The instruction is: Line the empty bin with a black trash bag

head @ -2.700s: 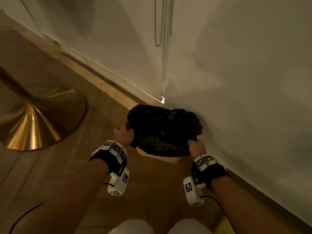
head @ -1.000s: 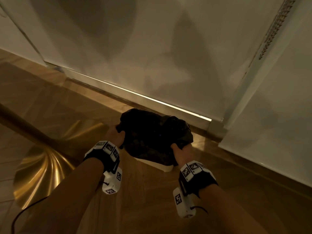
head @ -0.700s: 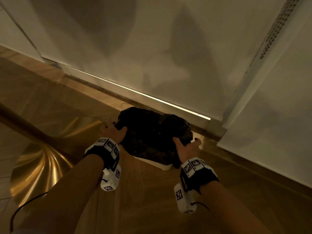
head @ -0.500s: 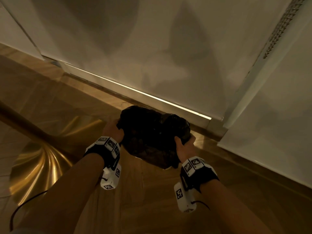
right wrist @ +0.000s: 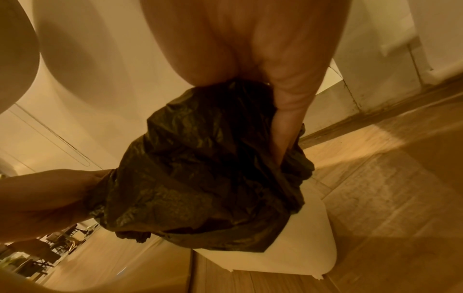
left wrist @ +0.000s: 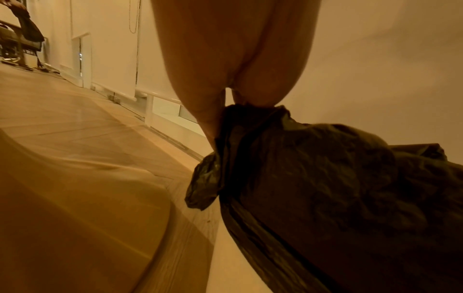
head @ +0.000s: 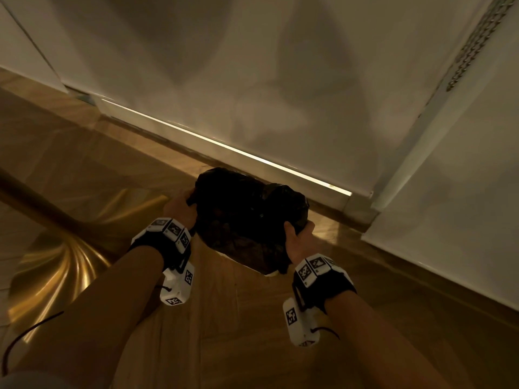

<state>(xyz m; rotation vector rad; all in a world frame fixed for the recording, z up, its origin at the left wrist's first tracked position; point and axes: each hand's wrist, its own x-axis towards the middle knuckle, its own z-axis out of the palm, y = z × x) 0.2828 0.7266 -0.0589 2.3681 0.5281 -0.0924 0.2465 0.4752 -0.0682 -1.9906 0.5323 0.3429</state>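
Observation:
A black trash bag [head: 247, 220] is draped over a small white bin [right wrist: 300, 251] on the wooden floor, and only a sliver of the bin's white wall [head: 271, 274] shows in the head view. My left hand [head: 179, 209] grips the bag's left edge, its fingers pinching the bunched plastic [left wrist: 225, 128]. My right hand [head: 297, 240] grips the bag's right edge, with the thumb pressed into the folds [right wrist: 283, 138]. The bin's inside is hidden under the bag.
A white wall with a lit baseboard [head: 224, 147] runs just behind the bin. A brass table base [head: 56, 270] and its slanted pole stand to the left. A bead chain [head: 471, 43] hangs at the upper right. A thin cable [head: 28, 332] lies on the floor.
Since 2.7 s ago the view has swung so the wall corner lies to the right. Both hands briefly loosened, then gripped lower down the bag's sides, and less white bin wall shows.

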